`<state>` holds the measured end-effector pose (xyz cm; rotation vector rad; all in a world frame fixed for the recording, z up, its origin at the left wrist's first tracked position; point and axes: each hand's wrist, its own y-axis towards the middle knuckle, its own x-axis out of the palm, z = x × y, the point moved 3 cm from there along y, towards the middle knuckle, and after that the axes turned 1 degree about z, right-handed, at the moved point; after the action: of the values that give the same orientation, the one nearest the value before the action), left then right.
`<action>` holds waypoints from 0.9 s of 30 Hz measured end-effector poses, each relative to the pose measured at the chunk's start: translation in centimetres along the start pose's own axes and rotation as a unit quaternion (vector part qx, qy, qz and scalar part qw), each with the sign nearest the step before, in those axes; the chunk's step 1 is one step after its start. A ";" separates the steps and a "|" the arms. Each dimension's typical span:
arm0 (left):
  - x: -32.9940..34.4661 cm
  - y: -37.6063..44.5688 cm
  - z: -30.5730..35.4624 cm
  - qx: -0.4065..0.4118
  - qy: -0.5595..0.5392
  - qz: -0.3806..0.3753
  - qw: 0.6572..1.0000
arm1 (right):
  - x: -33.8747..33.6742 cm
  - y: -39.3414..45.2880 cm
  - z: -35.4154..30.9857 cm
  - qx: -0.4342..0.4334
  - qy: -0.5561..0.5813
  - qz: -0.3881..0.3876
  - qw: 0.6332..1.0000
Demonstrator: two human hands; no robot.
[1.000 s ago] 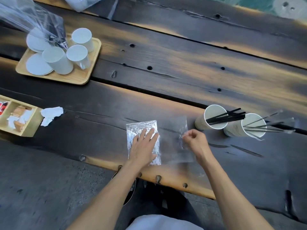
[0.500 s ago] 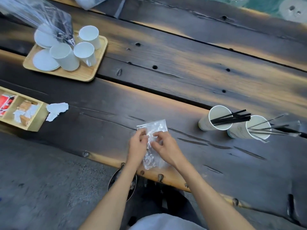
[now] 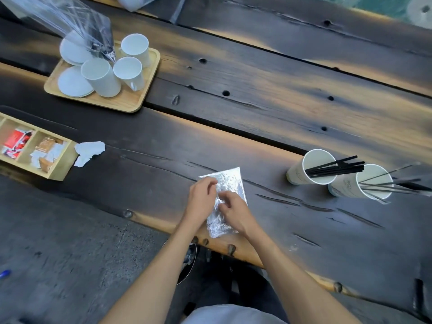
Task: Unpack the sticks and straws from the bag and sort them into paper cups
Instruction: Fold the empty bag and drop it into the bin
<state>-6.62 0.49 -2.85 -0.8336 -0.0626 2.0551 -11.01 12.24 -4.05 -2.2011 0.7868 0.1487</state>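
Two paper cups already loaded: left cup (image 3: 312, 167) holds black sticks (image 3: 336, 168), right cup (image 3: 361, 182) holds thin clear/dark straws (image 3: 388, 183). The cups touch side by side at the right of the worktop (image 3: 257, 108), contents leaning right past the rims. Sorting looks done.

The emptied bag (image 3: 224, 202) lies flat near the front edge, folded into a narrow strip. Thin crinkly clear film, catches light silver-white, holds creases. Left hand (image 3: 202, 202) pins its left side, fingers curled, grip narrow on the film. Right hand (image 3: 233, 212) pinches the middle, fingertips bent down on the fold. My read: both keep springy plastic from reopening while it's compacted.

Worktop: dark weathered planks, knots, cracks, pale worn edges.

Far left: light wood tray (image 3: 131, 101) with white cups (image 3: 100, 77) and flat lids (image 3: 73, 81), a big clear bag (image 3: 77, 22) draped over them. Compartment box (image 3: 56, 167) with sachets, torn white paper (image 3: 87, 152) beside it.
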 end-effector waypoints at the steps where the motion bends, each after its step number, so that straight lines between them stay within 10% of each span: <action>1: 0.6 0.8 0.3 -0.012 -0.004 -0.024 1.000 | -0.1 0.2 0.2 0.006 0.012 0.005 1.000; 13: 2.1 5.3 -0.1 -0.088 0.142 -0.076 0.983 | -3.5 -2.7 4.7 0.234 0.357 0.116 0.897; 19: 1.9 5.8 1.8 -0.047 0.267 -0.071 0.960 | -3.6 -3.4 5.7 0.251 0.331 0.134 0.900; 27: 3.4 6.4 4.4 0.267 0.361 -0.143 0.882 | -5.2 -2.5 5.3 0.205 0.028 0.149 0.967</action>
<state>-15.11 0.33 -3.45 -1.0941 0.7200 1.2778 -12.96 19.88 -4.34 -1.6966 1.0743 0.0630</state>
